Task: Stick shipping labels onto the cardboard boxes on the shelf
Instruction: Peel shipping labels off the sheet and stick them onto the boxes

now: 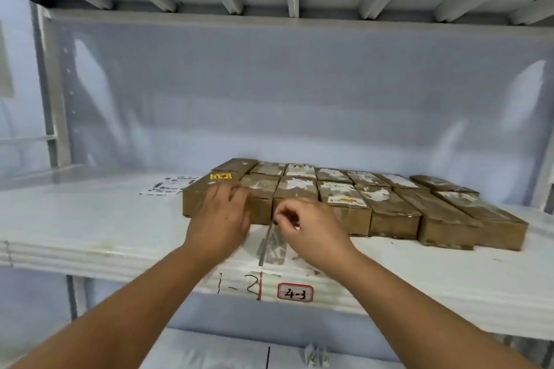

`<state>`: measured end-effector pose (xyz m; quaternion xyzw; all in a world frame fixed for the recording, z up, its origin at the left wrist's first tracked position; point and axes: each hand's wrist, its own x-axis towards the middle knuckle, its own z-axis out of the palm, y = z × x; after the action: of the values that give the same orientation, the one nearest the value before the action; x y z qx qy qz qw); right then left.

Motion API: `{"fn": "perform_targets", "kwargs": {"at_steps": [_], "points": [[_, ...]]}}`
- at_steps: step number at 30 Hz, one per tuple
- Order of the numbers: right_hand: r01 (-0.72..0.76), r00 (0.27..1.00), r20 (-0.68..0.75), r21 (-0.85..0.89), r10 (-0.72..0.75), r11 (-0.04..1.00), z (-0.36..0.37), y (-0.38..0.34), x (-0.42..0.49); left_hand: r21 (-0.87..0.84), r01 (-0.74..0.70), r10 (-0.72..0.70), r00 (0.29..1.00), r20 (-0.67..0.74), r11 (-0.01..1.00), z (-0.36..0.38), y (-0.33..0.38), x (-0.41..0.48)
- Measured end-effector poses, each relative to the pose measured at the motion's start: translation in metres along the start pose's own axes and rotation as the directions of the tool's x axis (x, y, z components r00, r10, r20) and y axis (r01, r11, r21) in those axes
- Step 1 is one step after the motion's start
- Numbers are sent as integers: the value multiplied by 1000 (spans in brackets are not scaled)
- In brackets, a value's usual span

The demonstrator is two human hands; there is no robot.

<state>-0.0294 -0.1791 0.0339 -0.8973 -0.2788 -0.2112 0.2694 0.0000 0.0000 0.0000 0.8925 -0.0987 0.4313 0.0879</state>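
On the white shelf (90, 219), brown cardboard boxes (389, 207) lie packed side by side in two rows, right of the middle, their tops patched with torn white paper. The near-left box bears a yellow sticker (221, 176) with red marks too blurred to read; another near box has a white and orange sticker (344, 200), also unreadable. Left of the boxes a sheet of barcode labels (171, 186) lies flat on the shelf. The left hand (221, 219) rests with loosely spread fingers on the near-left boxes. The right hand (311, 228) pinches the top of a greyish label (271, 244) that hangs down just before the boxes' near faces. The shelf's front edge carries handwritten "1-2" (238, 283) and a red-bordered tag (295, 293) reading "4-3".
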Motion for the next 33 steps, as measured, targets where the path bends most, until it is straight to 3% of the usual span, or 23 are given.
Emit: {"fn": "perform_targets", "kwargs": {"at_steps": [3,7,10,13,17,22,29,33], "points": [[32,999,8,-138,-31,990,18,-10,26,-43,51,-56,991,-121,998,0,-25,12],[154,985,-18,-327,-169,932,50,-16,61,-270,438,-478,872,-107,858,-6,-76,30],[170,970,-97,-385,-223,907,74,-22,81,-48,547,-542,835,88,835,4,-130,33],[185,954,-139,-427,-266,885,93,-24,92,106,541,-549,798,250,834,18,-168,31],[254,932,-123,-451,-342,856,101,-19,99,189,405,-446,791,418,895,30,-183,44],[218,971,-33,-283,-237,934,96,-13,99,175,420,-442,710,548,891,40,-192,53],[188,977,-47,-267,-208,945,96,-13,97,226,350,-416,792,447,909,35,-189,50],[184,982,2,-288,-191,940,95,-15,96,170,437,-461,745,482,883,31,-181,49]]}}
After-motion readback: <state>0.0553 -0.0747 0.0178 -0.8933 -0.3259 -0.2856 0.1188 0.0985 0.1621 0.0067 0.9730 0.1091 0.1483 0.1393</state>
